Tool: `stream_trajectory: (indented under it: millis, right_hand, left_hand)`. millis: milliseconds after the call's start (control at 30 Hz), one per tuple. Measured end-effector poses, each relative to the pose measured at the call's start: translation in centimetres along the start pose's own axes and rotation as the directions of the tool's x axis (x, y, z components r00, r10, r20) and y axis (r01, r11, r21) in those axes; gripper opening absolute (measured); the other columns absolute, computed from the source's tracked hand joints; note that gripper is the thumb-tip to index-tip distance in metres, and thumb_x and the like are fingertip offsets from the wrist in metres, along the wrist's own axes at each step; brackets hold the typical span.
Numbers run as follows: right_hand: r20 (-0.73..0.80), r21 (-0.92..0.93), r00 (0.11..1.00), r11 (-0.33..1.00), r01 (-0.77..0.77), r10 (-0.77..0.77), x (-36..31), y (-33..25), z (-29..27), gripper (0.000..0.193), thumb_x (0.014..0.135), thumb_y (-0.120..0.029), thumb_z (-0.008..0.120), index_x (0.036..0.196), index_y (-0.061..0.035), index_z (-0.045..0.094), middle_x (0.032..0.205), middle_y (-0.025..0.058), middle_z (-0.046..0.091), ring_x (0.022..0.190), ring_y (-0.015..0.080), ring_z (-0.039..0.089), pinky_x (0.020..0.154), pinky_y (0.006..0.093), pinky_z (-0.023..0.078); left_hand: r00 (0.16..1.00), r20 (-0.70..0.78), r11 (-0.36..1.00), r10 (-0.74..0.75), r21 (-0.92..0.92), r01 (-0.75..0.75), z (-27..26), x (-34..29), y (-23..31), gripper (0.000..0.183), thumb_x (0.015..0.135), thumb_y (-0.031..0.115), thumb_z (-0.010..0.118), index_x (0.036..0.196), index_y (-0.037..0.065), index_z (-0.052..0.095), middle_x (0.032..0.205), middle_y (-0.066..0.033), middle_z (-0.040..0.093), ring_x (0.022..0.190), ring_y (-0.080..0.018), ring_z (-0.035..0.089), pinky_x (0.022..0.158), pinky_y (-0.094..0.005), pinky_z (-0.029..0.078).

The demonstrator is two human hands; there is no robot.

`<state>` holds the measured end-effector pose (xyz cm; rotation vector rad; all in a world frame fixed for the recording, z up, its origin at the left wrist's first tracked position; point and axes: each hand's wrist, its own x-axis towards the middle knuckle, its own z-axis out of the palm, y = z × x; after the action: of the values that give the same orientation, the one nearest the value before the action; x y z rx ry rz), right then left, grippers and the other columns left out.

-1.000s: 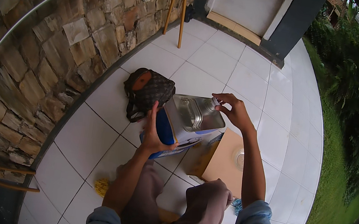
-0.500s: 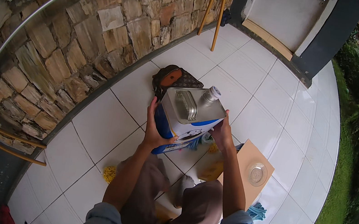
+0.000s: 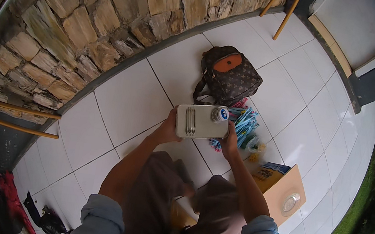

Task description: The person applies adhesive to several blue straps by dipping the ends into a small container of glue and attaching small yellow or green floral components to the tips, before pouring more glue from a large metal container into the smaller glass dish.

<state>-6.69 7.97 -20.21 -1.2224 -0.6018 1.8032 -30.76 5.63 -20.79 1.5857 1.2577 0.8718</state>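
Note:
Between my two hands is a rectangular metal can (image 3: 205, 128), seen from straight above. Its silver top has a ribbed carry handle on the left and a round capped spout (image 3: 219, 115) on the right. My left hand (image 3: 167, 128) presses against the can's left side, and my right hand (image 3: 229, 142) grips its right side; some fingers of both are hidden. Just beyond the can lies a pile of light blue and pink strips (image 3: 244, 124), with a brown patterned backpack (image 3: 231, 75) behind it.
To the right, a tan board (image 3: 284, 197) bears a clear glass dish (image 3: 290, 204), beside a yellow and blue box (image 3: 269, 174). A stone wall (image 3: 106, 14) runs along the left. Red cloth (image 3: 13, 198) and dark items lie at lower left. Wooden legs (image 3: 288, 16) stand at the back.
The can has come lower and turned upright, so its painted sides no longer show. My view has shifted, bringing the whole backpack and the pile of strips into sight.

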Motion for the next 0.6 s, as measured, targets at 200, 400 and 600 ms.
stream_trajectory:
  millis: [200,400,600]
  right_hand:
    - [-0.014,-0.029,0.996,0.995,-0.091,0.09,0.8,1.4,2.0,0.029,0.093,-0.03,0.033,0.116,-0.0156,0.04,0.114,0.0027,0.047,0.107,0.0165,0.042,0.091,0.0392,0.032]
    - [0.109,-0.082,0.993,0.996,-0.035,0.043,1.4,2.6,3.0,0.029,0.091,-0.03,0.036,0.117,-0.0174,0.038,0.113,0.0013,0.048,0.105,0.0138,0.043,0.088,0.0388,0.032]
    - [0.037,-0.074,0.985,0.984,-0.165,0.168,1.7,4.1,4.9,0.032,0.091,-0.038,0.036,0.116,-0.0185,0.039,0.114,-0.0014,0.048,0.102,0.0137,0.043,0.087,0.0384,0.032]
  left_hand:
    - [0.99,-0.037,0.986,-0.136,0.093,0.139,-1.5,-0.8,-2.9,0.116,0.044,0.004,0.082,0.138,0.01,0.013,0.133,-0.0098,0.038,0.123,-0.0257,0.038,0.101,-0.0383,0.034]
    - [0.972,-0.035,0.968,-0.231,0.089,0.234,-4.3,-1.8,-1.3,0.114,0.044,0.002,0.082,0.138,0.01,0.017,0.132,-0.0089,0.04,0.121,-0.0251,0.04,0.099,-0.0378,0.038]
    - [0.963,-0.063,0.959,-0.264,0.086,0.268,-5.4,-3.2,-2.9,0.122,0.042,0.002,0.081,0.139,0.015,0.007,0.13,-0.0099,0.042,0.118,-0.0303,0.043,0.099,-0.0396,0.039]
